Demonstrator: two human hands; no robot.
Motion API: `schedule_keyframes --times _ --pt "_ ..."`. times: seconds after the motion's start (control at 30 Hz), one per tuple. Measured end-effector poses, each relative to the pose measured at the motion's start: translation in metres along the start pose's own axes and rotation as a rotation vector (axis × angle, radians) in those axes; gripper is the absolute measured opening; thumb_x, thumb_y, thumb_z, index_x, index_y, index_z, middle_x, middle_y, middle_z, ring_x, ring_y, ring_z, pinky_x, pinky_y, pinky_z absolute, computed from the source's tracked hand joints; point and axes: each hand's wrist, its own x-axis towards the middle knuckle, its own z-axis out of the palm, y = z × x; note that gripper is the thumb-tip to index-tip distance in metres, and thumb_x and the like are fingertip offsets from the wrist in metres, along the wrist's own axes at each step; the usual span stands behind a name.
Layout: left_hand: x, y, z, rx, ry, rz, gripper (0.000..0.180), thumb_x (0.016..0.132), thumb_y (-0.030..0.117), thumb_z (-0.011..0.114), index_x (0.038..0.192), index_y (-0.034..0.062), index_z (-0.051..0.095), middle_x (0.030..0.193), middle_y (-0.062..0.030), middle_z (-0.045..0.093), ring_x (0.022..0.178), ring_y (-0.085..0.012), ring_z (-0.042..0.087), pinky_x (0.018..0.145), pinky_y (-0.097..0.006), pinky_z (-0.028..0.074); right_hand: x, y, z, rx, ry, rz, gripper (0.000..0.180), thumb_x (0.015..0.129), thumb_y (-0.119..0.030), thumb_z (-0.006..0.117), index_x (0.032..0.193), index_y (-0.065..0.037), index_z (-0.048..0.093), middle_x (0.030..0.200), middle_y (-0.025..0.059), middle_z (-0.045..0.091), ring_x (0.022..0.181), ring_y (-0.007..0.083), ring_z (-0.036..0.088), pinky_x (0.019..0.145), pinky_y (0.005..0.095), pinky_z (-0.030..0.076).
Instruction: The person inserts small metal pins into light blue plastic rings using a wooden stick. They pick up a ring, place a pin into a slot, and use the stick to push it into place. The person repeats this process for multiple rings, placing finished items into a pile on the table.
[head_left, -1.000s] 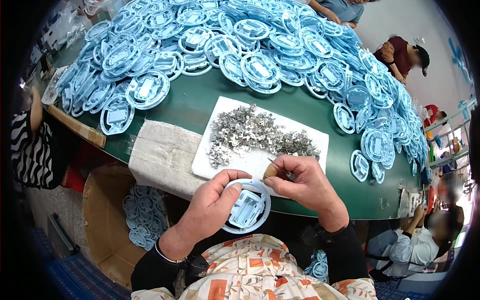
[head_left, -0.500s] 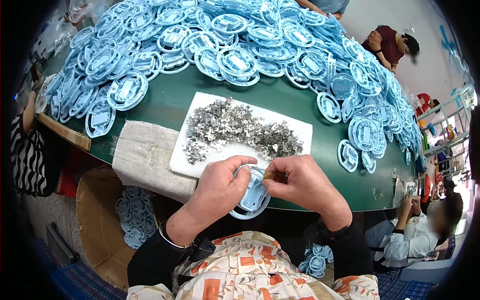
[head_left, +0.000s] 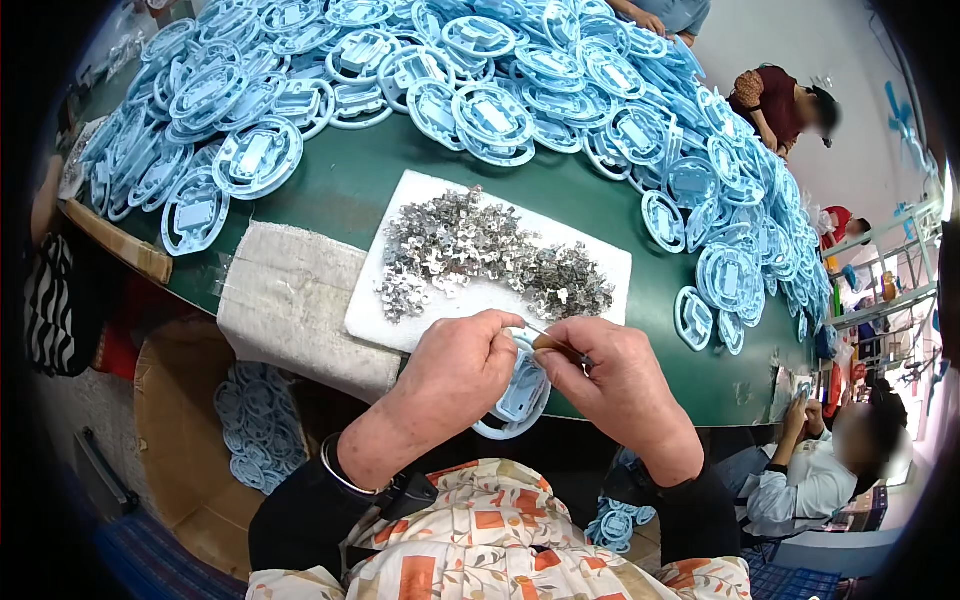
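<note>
A light-blue round plastic part point(head_left: 520, 392), with a raised box-like middle inside an outer ring, is held at the table's near edge. My left hand point(head_left: 450, 362) is closed on its far left side, thumb and forefinger pinched near the rim. My right hand point(head_left: 618, 378) grips a thin metal tool point(head_left: 541, 331) with a brownish handle, its shaft slanting across the far rim toward my left fingertips. Whatever lies under those fingertips is hidden. Just beyond my hands, many small silvery metal clips point(head_left: 480, 245) lie heaped on a white foam board point(head_left: 390, 335).
A large pile of similar blue parts point(head_left: 490, 115) covers the back of the green table point(head_left: 340, 185). Cloth-like padding point(head_left: 290, 300) lies on the near left edge. Below stands a cardboard box point(head_left: 180, 420) holding more parts. A co-worker point(head_left: 810, 470) sits at right.
My right hand has turned and shifted slightly right, so the tool now slants more steeply across the part. My left hand has moved a little right with the part. The view has shifted slightly.
</note>
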Motion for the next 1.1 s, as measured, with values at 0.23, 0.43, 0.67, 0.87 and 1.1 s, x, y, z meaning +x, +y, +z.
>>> schedule_keyframes --times 0.23,0.43,0.67,0.87,1.1 --pt "0.0 -0.003 0.001 -0.041 0.008 0.025 0.029 0.098 0.014 0.054 0.116 -0.0033 0.069 0.076 -0.0178 0.071 0.067 -0.0206 0.068 0.066 -0.036 0.054 -0.016 0.019 0.001 0.074 0.141 -0.032 0.015 0.087 -0.004 0.073 0.1 0.0 0.068 0.086 0.0124 0.067 0.07 0.0236 0.066 0.061 0.0329 0.051" --pt "0.001 0.0 -0.002 -0.037 -0.014 -0.005 0.03 0.097 0.012 0.054 0.117 -0.0036 0.069 0.071 -0.0139 0.067 0.062 -0.0141 0.061 0.06 -0.032 0.05 -0.009 0.013 0.011 0.071 0.098 -0.074 0.013 0.086 -0.006 0.074 0.094 -0.001 0.067 0.085 0.0111 0.066 0.07 0.0226 0.067 0.059 0.0338 0.053" --pt "0.001 -0.002 0.0 -0.024 0.001 0.022 0.03 0.097 0.012 0.054 0.118 -0.0031 0.069 0.071 -0.0138 0.067 0.063 -0.0133 0.06 0.06 -0.031 0.05 -0.007 0.019 0.022 -0.01 0.093 -0.16 0.012 0.088 -0.006 0.072 0.096 -0.002 0.065 0.084 0.0143 0.065 0.072 0.0328 0.068 0.062 0.0379 0.054" --pt "0.003 -0.006 0.003 -0.007 -0.007 0.013 0.03 0.099 0.012 0.052 0.117 -0.0038 0.069 0.071 -0.012 0.068 0.063 -0.0127 0.06 0.06 -0.031 0.05 -0.014 0.021 0.007 0.017 0.206 -0.171 0.015 0.093 -0.003 0.064 0.109 -0.003 0.065 0.083 0.0151 0.064 0.072 0.0356 0.067 0.065 0.0384 0.055" --pt "0.002 -0.001 0.0 -0.042 -0.019 -0.028 0.03 0.1 0.013 0.051 0.117 -0.0047 0.069 0.066 -0.0044 0.062 0.059 -0.0071 0.054 0.055 -0.028 0.046 -0.039 0.029 0.013 -0.057 0.075 -0.166 0.039 0.092 -0.003 0.066 0.131 -0.009 0.064 0.091 0.0168 0.07 0.074 0.0349 0.07 0.062 0.0381 0.056"
